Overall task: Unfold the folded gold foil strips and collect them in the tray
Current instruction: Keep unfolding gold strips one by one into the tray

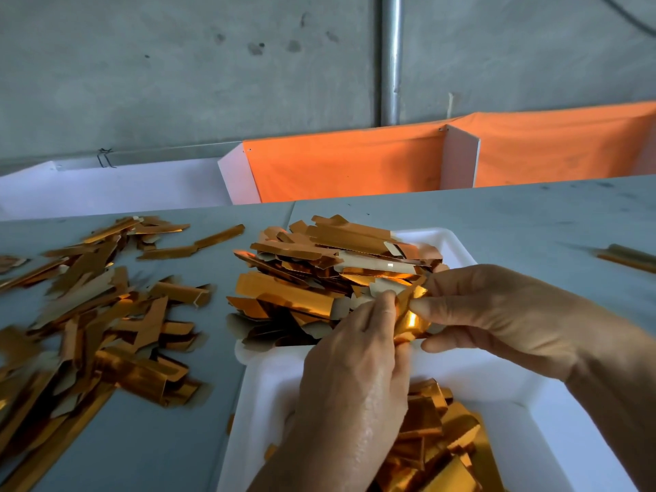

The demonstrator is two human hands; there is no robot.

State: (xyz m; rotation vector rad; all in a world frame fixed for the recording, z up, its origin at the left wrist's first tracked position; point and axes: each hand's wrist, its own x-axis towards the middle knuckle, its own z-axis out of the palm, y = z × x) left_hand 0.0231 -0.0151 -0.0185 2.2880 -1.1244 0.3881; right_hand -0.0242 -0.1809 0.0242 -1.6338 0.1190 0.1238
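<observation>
Both hands hold one gold foil strip (411,319) above the white tray (497,381). My left hand (358,367) pinches its left side and my right hand (504,314) pinches its right side with thumb and fingers. A tall heap of gold strips (330,275) fills the tray's far end. More gold strips (436,438) lie in the tray's near part, partly hidden under my left wrist. A loose spread of folded gold strips (92,314) covers the table to the left of the tray.
The grey table (497,221) extends to the right, with a few gold strips (628,257) near its right edge. Behind the table stand orange cloth bins (348,165) with white dividers, and a concrete wall with a metal pipe (390,58).
</observation>
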